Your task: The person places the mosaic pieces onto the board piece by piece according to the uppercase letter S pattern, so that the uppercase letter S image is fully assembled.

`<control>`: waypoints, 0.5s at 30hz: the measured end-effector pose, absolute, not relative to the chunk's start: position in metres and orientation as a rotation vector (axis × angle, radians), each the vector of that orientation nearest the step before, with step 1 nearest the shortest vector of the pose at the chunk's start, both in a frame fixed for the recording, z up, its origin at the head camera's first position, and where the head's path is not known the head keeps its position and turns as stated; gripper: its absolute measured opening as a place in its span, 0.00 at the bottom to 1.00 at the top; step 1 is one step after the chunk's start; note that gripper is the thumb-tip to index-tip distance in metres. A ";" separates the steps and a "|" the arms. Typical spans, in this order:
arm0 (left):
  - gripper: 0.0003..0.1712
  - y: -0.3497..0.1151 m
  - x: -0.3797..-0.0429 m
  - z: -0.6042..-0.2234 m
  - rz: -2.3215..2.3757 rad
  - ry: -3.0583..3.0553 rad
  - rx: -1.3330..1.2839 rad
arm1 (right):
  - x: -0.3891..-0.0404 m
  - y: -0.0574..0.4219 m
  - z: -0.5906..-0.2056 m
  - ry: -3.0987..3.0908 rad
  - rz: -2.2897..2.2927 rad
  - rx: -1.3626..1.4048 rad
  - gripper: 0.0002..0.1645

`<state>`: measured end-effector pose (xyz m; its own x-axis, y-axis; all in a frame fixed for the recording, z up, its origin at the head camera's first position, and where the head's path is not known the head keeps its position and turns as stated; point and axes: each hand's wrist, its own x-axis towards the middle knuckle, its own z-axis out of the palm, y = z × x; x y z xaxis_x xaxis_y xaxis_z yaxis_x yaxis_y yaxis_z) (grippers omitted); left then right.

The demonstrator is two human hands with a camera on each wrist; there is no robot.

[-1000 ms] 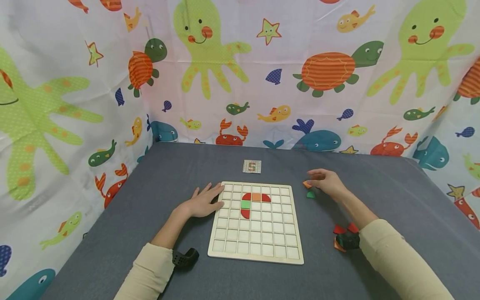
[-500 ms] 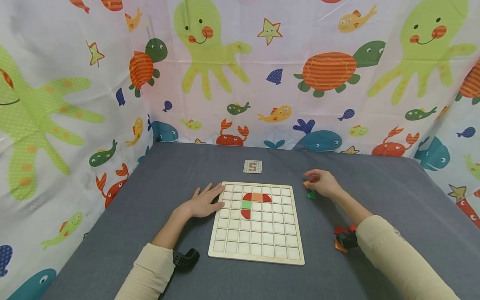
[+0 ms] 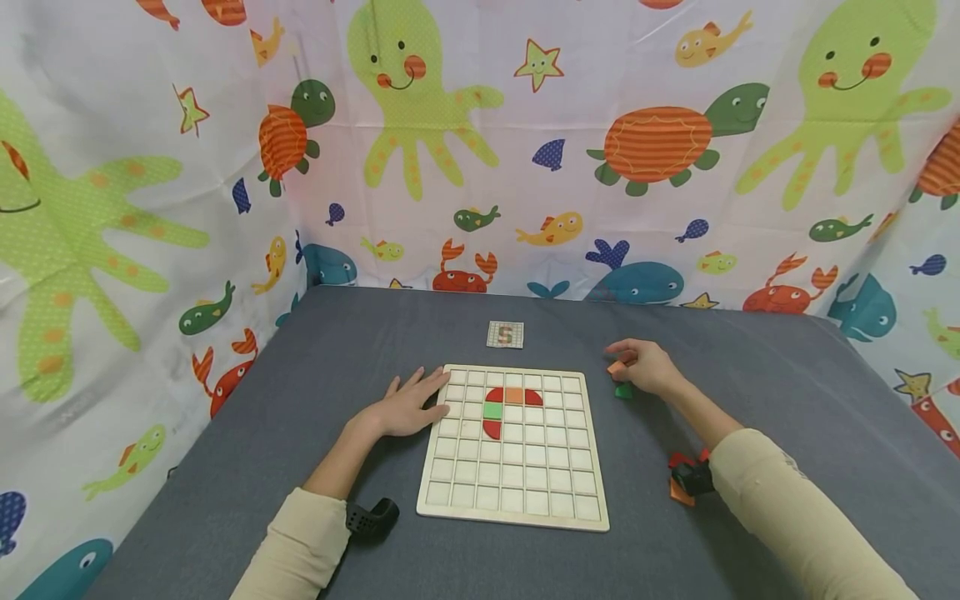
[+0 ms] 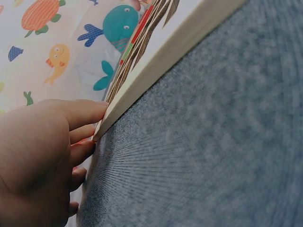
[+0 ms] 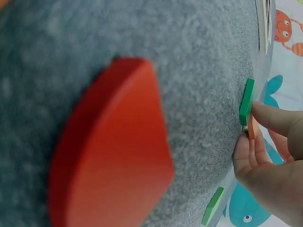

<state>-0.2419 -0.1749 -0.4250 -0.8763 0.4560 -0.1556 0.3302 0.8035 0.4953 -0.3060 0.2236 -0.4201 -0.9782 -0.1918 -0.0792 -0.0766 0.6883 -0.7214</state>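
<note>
A pale wooden grid board (image 3: pixel 512 525) lies on the grey cloth, with three red quarter-round tiles, an orange square tile (image 3: pixel 513 395) and a light green square tile (image 3: pixel 492 410) in its cells. My left hand (image 3: pixel 401 408) rests with spread fingers at the board's upper left edge; the left wrist view shows the fingertips touching its side. Right of the board, my right hand (image 3: pixel 648 367) pinches an orange tile (image 3: pixel 616 367) between thumb and fingers. Just in front of it lies a green tile (image 3: pixel 623 390), seen close to the fingers in the right wrist view.
Behind the board lies a small pattern card (image 3: pixel 506 335). Near the right wrist camera (image 3: pixel 693 478) are red tiles and an orange tile (image 3: pixel 681 492); one red tile (image 5: pixel 118 156) looms large in the right wrist view, with a light green tile (image 5: pixel 212 206) farther off.
My right hand has moved slightly left and its fingers have closed onto the orange tile. The left hand and the board have stayed in place.
</note>
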 end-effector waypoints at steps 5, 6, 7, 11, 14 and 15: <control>0.37 -0.175 -0.243 -0.426 0.678 2.723 0.607 | -0.307 0.226 -0.422 2.737 -1.201 -0.221 0.25; 0.37 -0.175 -0.243 -0.426 0.676 2.725 0.607 | -0.307 0.227 -0.423 2.737 -1.205 -0.220 0.24; 0.37 -0.175 -0.243 -0.426 0.674 2.726 0.608 | -0.307 0.228 -0.423 2.741 -1.204 -0.217 0.23; 0.37 -0.176 -0.243 -0.427 0.666 2.729 0.608 | -0.306 0.228 -0.421 2.744 -1.207 -0.184 0.21; 0.37 -0.175 -0.243 -0.427 0.669 2.727 0.608 | -0.305 0.229 -0.419 2.719 -1.252 -0.153 0.20; 0.36 -0.175 -0.243 -0.426 0.669 2.727 0.608 | -0.304 0.229 -0.418 2.702 -1.274 -0.142 0.20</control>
